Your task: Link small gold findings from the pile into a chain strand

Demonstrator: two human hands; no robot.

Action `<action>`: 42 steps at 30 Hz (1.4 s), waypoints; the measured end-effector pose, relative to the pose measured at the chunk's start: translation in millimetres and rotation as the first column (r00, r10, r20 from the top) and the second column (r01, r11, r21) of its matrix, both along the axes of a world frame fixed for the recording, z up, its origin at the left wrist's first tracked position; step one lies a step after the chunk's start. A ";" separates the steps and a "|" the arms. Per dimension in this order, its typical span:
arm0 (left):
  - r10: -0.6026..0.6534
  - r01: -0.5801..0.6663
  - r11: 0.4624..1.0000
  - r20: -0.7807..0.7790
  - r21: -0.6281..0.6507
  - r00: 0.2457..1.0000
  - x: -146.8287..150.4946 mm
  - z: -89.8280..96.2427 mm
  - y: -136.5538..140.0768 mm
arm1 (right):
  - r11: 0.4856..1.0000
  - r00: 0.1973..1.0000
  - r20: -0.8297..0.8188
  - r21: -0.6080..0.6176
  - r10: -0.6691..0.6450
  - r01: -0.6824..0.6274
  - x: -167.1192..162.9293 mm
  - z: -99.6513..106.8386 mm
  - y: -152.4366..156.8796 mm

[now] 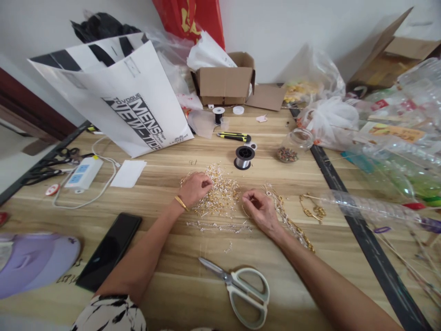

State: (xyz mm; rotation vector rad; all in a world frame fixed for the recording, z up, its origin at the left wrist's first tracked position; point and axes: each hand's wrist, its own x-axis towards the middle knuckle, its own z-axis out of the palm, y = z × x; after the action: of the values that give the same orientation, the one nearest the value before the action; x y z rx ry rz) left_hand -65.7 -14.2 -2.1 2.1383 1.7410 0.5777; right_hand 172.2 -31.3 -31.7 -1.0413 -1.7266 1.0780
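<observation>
A loose pile of small gold and clear beads [220,195] lies spread on the wooden table. At its left side rests my left hand [195,188], fingers bent together at the beads; anything between the fingertips is too small to make out. My right hand [261,209] is closed in a pinch just right of the pile, and a thin strand seems to hang by its fingertips. A beaded chain [218,226] lies straight below the pile. Gold and silver chains [289,223] run beside my right hand. Scissors [237,285] with white handles lie nearest to me.
Behind the beads stand a wire spool [244,157], yellow-black cutter knives [234,137] and a jar [289,149] of small beads. A white paper bag [120,96] leans at back left. My left forearm passes beside a black phone [109,250]. Plastic bottles [396,161] crowd the right.
</observation>
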 end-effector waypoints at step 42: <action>-0.011 0.044 0.988 0.220 -0.147 0.975 0.2 -0.7 -1.8 | 1.000 0.999 0.030 0.012 -0.010 0.010 -1.1 4.3 -1.1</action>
State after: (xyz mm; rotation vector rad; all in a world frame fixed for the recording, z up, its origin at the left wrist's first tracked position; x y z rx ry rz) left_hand -65.5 -16.0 -2.8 1.9140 1.5810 0.6266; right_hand 171.1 -32.4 -27.4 -1.0624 -1.7482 1.0494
